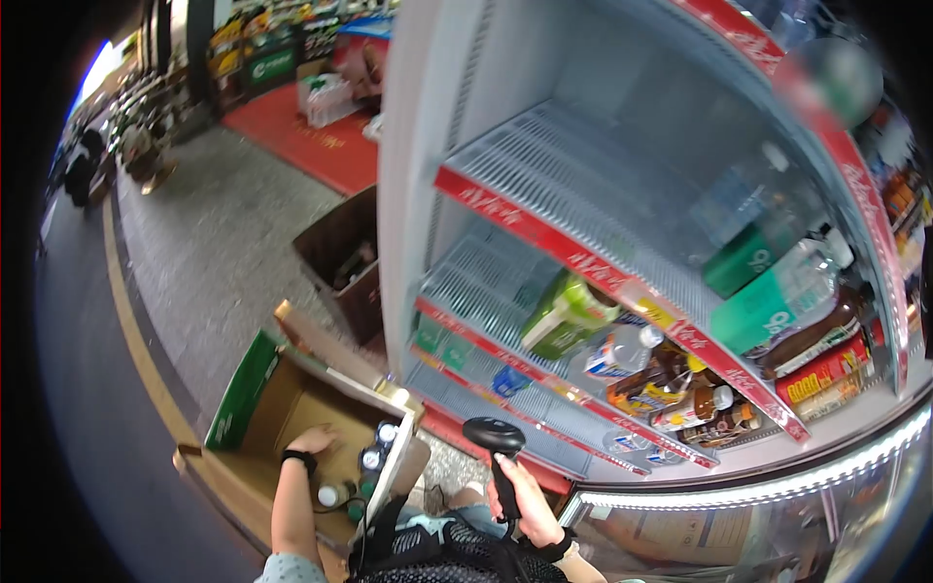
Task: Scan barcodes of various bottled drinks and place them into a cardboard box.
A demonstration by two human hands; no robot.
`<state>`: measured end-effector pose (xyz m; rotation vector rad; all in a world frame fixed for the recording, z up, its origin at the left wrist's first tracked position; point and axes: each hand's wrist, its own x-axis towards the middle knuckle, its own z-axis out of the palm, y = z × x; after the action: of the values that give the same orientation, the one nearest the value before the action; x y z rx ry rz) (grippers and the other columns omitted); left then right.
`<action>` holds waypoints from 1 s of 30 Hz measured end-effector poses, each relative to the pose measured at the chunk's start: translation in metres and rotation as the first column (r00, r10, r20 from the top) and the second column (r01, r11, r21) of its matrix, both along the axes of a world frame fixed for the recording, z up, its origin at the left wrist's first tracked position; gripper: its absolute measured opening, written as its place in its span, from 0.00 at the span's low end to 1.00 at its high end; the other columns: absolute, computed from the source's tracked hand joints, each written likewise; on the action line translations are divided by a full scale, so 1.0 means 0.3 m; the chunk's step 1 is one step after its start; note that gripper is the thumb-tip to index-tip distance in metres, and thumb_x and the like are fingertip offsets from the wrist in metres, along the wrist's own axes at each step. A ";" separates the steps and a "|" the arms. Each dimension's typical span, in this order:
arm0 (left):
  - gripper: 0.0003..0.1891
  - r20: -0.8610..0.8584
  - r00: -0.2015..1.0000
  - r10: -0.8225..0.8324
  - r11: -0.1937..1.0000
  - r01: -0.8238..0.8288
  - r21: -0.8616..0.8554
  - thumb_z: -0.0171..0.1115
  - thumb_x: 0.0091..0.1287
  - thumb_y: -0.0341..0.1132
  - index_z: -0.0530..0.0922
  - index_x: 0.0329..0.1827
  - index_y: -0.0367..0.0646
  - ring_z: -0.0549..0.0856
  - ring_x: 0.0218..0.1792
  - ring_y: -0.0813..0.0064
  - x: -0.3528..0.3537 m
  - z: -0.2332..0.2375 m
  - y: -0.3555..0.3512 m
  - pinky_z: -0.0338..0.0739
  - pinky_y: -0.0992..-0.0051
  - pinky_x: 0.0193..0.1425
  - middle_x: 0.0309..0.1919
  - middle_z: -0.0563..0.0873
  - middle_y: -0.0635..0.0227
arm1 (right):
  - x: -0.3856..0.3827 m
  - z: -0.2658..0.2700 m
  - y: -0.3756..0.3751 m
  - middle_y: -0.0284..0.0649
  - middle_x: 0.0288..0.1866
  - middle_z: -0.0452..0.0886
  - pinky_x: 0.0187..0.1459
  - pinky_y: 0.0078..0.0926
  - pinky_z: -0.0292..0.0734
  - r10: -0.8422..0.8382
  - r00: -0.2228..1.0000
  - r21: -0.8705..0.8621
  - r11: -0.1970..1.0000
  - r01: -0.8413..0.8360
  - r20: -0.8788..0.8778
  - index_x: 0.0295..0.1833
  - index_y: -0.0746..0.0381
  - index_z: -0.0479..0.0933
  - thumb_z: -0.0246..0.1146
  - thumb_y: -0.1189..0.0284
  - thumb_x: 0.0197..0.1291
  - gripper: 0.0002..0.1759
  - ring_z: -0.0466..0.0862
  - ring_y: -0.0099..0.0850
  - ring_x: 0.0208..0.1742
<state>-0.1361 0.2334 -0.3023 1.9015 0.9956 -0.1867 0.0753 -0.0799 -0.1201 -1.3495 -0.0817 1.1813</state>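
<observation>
My left hand [316,441] reaches down into an open cardboard box [292,389] with green outer flaps. Its fingers look stretched out, and no object shows in them. Several dark bottles [370,459] stand along the box's right side, near that hand, and a white-capped bottle [335,495] is closer to me. My right hand [528,503] is closed around the handle of a black oval-headed handheld device [494,434], whose exact kind I cannot make out. It is held in front of the lower shelves of an open fridge [418,194].
Red-edged wire shelves [544,160] hold green-labelled bottles [782,296], a green pack [569,313] and other drinks at the right. The fridge's lit glass door [700,530] stands open in front. A brown bin [335,228] is beyond the box. Left lies a road [87,389].
</observation>
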 end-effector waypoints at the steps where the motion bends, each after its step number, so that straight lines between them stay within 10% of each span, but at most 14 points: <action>1: 0.26 -0.125 0.982 0.141 0.958 -0.103 0.266 0.51 0.60 0.50 0.72 0.54 0.39 0.77 0.50 0.55 -0.003 0.021 0.022 0.69 0.66 0.55 0.44 0.79 0.48 | 0.017 0.000 -0.008 0.35 0.14 0.69 0.13 0.19 0.63 0.005 1.000 0.013 1.000 -0.005 0.006 0.38 0.60 0.62 0.47 0.57 0.64 0.16 0.68 0.23 0.11; 3: 0.24 0.150 0.950 0.274 0.819 -0.312 0.481 0.56 0.60 0.43 0.67 0.58 0.41 0.82 0.36 0.56 0.038 0.279 -0.030 0.74 0.66 0.41 0.31 0.83 0.55 | 0.050 -0.013 -0.031 0.36 0.14 0.69 0.13 0.19 0.63 -0.025 1.000 0.027 0.999 0.025 -0.014 0.37 0.60 0.61 0.48 0.57 0.64 0.16 0.68 0.23 0.10; 8: 0.17 0.723 0.673 0.155 0.566 -0.661 0.493 0.52 0.63 0.30 0.69 0.56 0.42 0.81 0.38 0.71 0.199 0.699 -0.106 0.73 0.73 0.44 0.35 0.82 0.61 | 0.126 -0.027 -0.140 0.32 0.16 0.69 0.15 0.18 0.65 -0.071 0.997 0.128 0.989 0.076 -0.042 0.39 0.58 0.63 0.54 0.56 0.61 0.16 0.68 0.20 0.11; 15: 0.19 0.854 0.382 -0.353 0.862 -0.222 0.456 0.57 0.59 0.28 0.70 0.54 0.37 0.76 0.50 0.72 0.655 1.269 -0.375 0.68 0.73 0.55 0.48 0.78 0.62 | 0.236 0.015 -0.287 0.33 0.19 0.71 0.15 0.17 0.67 -0.113 0.991 0.243 0.962 0.126 -0.068 0.46 0.58 0.63 0.53 0.61 0.62 0.14 0.69 0.19 0.13; 18: 0.28 0.770 0.482 -0.419 0.875 -0.012 0.484 0.64 0.55 0.38 0.66 0.57 0.39 0.72 0.55 0.68 0.899 1.396 -0.493 0.69 0.72 0.55 0.54 0.73 0.61 | 0.272 0.043 -0.352 0.33 0.20 0.71 0.16 0.18 0.68 -0.093 0.995 0.310 0.945 0.102 -0.042 0.47 0.59 0.62 0.53 0.63 0.62 0.14 0.70 0.20 0.14; 24: 0.19 0.884 0.281 -0.375 0.907 -0.085 0.412 0.55 0.63 0.36 0.67 0.56 0.40 0.77 0.46 0.77 1.359 1.474 -0.598 0.69 0.77 0.52 0.42 0.80 0.60 | 0.296 0.039 -0.497 0.33 0.20 0.70 0.18 0.20 0.70 -0.154 0.986 0.306 0.937 0.167 -0.065 0.49 0.60 0.61 0.56 0.67 0.60 0.16 0.71 0.22 0.16; 26: 0.24 0.674 0.347 -0.653 0.662 -0.172 0.730 0.58 0.60 0.42 0.66 0.56 0.41 0.79 0.45 0.59 1.449 1.494 -0.621 0.74 0.67 0.44 0.46 0.75 0.45 | 0.276 0.063 -0.524 0.27 0.11 0.63 0.07 0.16 0.55 -0.330 0.934 0.215 0.930 0.297 0.140 0.31 0.56 0.65 0.49 0.62 0.64 0.11 0.62 0.19 0.06; 30: 0.31 0.768 0.335 -0.546 0.751 -0.211 0.626 0.62 0.55 0.43 0.62 0.58 0.36 0.77 0.48 0.55 1.545 1.514 -0.664 0.71 0.67 0.51 0.46 0.75 0.44 | 0.301 0.088 -0.576 0.29 0.10 0.64 0.07 0.16 0.57 -0.378 0.925 0.166 0.915 0.368 0.038 0.33 0.56 0.64 0.49 0.63 0.64 0.10 0.63 0.20 0.06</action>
<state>0.3274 0.0341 0.1518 2.1783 -0.0702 1.2273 0.1656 -0.2528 -0.0939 -1.2026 0.0341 0.7884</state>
